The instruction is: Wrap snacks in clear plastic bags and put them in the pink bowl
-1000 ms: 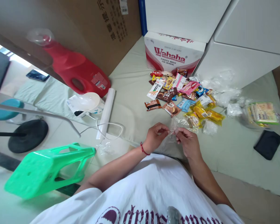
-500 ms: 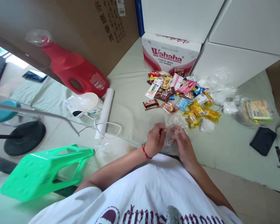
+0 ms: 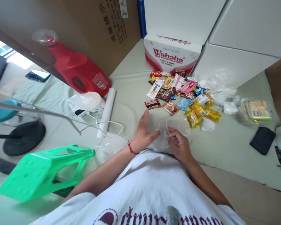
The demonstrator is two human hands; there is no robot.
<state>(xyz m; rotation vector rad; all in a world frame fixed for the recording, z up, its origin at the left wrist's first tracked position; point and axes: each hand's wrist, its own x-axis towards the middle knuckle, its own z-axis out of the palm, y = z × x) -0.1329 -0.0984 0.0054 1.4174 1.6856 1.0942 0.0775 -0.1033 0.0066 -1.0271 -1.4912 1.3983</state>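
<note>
A clear plastic bag [image 3: 162,132] lies spread on the pale green mat [image 3: 224,147] right in front of me. My right hand [image 3: 178,142] pinches its edge with closed fingers. My left hand [image 3: 144,131] rests on the bag's left side, fingers stretched out and apart, thumb pointing toward the right hand. A red string bracelet sits on my left wrist. Just beyond the bag lies a heap of wrapped snacks [image 3: 178,93], brown, pink, blue and yellow packets.
A Wahaha carton [image 3: 170,56] and white cabinets stand behind the snacks. Crumpled clear bags [image 3: 221,90], a filled bag [image 3: 256,111] and a black pouch [image 3: 262,140] lie right. Left are a red jug [image 3: 77,70], a white roll [image 3: 106,112], a white device with cable and a tipped green stool [image 3: 44,170].
The hands were close together pinching the raised bag. Now the bag is down on the mat, the left hand has opened and moved left and forward, and the right still pinches the edge.
</note>
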